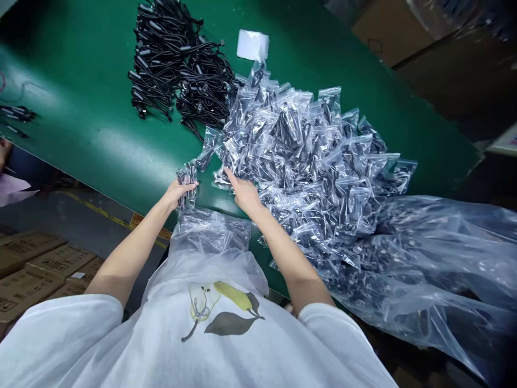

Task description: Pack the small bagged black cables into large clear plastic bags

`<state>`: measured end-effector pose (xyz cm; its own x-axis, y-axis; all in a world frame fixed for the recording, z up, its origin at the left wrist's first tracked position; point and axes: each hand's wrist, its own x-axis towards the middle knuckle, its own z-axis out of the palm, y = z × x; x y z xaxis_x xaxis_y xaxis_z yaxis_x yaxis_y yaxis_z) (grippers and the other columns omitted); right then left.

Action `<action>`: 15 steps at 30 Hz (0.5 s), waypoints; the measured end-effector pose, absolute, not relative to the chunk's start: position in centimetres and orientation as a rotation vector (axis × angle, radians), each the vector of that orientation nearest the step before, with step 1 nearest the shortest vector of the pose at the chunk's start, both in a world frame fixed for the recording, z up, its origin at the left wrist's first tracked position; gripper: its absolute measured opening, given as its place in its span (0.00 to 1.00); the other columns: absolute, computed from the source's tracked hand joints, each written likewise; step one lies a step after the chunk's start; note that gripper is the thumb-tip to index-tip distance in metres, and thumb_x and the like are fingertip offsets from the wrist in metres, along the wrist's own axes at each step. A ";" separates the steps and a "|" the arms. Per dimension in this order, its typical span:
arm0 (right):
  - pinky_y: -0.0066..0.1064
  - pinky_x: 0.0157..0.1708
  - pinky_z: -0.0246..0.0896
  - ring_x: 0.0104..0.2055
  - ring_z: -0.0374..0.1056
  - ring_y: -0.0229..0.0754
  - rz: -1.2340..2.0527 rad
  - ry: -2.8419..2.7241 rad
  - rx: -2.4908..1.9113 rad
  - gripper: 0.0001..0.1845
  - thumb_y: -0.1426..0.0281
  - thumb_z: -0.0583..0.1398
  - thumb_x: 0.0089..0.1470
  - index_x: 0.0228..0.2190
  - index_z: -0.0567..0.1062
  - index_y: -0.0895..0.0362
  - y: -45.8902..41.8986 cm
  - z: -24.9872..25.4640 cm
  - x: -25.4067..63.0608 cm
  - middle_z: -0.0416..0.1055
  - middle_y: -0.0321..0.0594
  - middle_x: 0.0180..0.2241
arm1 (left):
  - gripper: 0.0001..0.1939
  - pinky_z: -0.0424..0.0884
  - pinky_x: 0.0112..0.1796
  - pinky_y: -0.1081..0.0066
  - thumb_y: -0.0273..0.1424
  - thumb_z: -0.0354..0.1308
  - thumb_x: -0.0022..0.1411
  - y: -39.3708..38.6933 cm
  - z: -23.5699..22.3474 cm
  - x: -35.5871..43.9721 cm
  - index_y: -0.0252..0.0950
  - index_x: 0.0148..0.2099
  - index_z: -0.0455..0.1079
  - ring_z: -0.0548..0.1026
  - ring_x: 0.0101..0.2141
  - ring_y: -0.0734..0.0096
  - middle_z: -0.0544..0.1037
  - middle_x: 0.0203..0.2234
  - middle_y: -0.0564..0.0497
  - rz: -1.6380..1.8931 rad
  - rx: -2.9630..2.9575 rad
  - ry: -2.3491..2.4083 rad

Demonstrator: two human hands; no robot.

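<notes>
My left hand [176, 194] is closed around a few small clear zip bags with black cables inside [187, 180], above the table's near edge. My right hand [245, 195] reaches to the left edge of a large heap of bagged cables [299, 134]. Its index finger is stretched out against a bag there, and the other fingers are partly hidden. Between the hands and the loose cables lies another bagged cable [209, 144]. A clear plastic bag [214, 229] is spread over my lap, right below the hands.
Bundles of loose black cables [161, 54] lie at the back of the green table [92, 108]. White paper [252, 44] sits behind the heap. A large plastic sack [436, 253] of bagged cables is at the right. Cartons [40, 264] stand lower left; another person's hand [4, 151] shows far left.
</notes>
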<state>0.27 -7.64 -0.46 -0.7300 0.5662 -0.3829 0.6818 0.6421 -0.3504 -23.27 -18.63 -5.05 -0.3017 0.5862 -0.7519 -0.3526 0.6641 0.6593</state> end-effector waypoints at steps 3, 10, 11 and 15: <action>0.45 0.57 0.54 0.52 0.64 0.52 -0.570 2.805 0.747 0.33 0.83 0.49 0.60 0.64 0.64 0.57 -2.7 -1.5 -6.2 0.72 0.52 0.48 | 0.25 0.69 0.31 0.70 0.36 0.76 0.35 -19.7 -3.5 -24.1 0.32 0.38 0.78 0.71 0.24 0.73 0.80 0.26 0.51 1.037 0.061 1.562; 0.50 0.57 0.52 0.55 0.63 0.54 -0.592 2.732 0.582 0.19 0.79 0.48 0.65 0.45 0.78 0.64 0.7 -5.8 -13.9 0.72 0.59 0.49 | 0.24 0.73 0.37 0.69 0.28 0.76 0.33 -21.2 -1.2 -25.6 0.33 0.37 0.76 0.78 0.31 0.68 0.84 0.34 0.46 1.178 -0.077 1.415; 0.50 0.58 0.52 0.55 0.63 0.55 -0.667 2.746 0.649 0.17 0.77 0.51 0.64 0.43 0.79 0.64 0.1 -5.7 -13.5 0.72 0.58 0.50 | 0.25 0.73 0.37 0.68 0.27 0.76 0.33 -21.3 -1.2 -25.8 0.33 0.38 0.76 0.78 0.32 0.68 0.84 0.34 0.47 1.198 -0.095 1.410; 0.47 0.54 0.62 0.52 0.68 0.53 -1.502 2.475 1.256 0.16 0.61 0.60 0.61 0.40 0.79 0.61 -3.9 -3.2 -10.9 0.75 0.51 0.46 | 0.22 0.74 0.39 0.66 0.28 0.74 0.35 -21.4 -1.3 -25.9 0.33 0.37 0.76 0.78 0.31 0.68 0.84 0.32 0.48 1.233 -0.110 1.403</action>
